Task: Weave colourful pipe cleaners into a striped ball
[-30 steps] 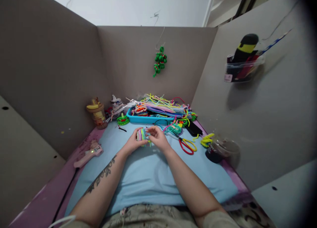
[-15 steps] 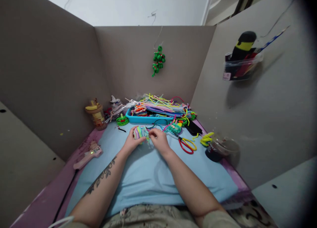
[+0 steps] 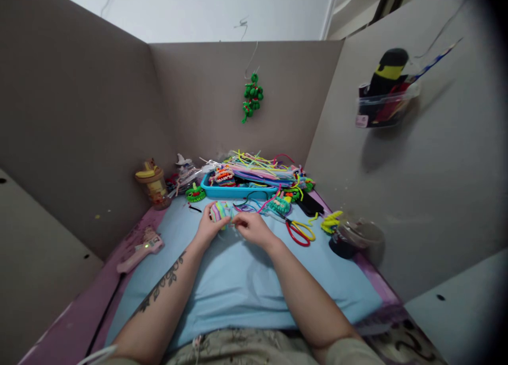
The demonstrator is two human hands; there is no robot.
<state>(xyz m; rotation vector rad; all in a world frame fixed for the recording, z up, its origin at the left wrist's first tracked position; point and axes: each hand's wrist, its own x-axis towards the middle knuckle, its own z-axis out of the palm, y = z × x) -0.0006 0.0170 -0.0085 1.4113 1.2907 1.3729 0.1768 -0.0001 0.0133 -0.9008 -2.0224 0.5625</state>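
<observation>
My left hand (image 3: 209, 226) is closed around a small striped pastel piece (image 3: 219, 211) that looks made of fuzzy pipe cleaners. Just to its right, my right hand (image 3: 251, 226) pinches at the piece's right edge, where thin strands seem to stick out; exactly what sits between those fingertips is too small to make out. Both hands are above the light blue cloth (image 3: 234, 285). Scissors (image 3: 299, 231) with one red and one yellow handle lie to the right of my right hand, near a teal fuzzy piece (image 3: 280, 204).
Behind my hands stands a blue tray (image 3: 238, 192) heaped with pipe cleaners (image 3: 257, 169). A pink glue gun (image 3: 141, 253) with a lit light lies left. A black phone-like object (image 3: 310, 204) and a plastic cup (image 3: 345, 240) are right. Grey panels (image 3: 222, 100) enclose the table.
Both hands have shifted slightly left with the striped piece. My right hand has turned a little, its fingers now lower against the piece's right edge.
</observation>
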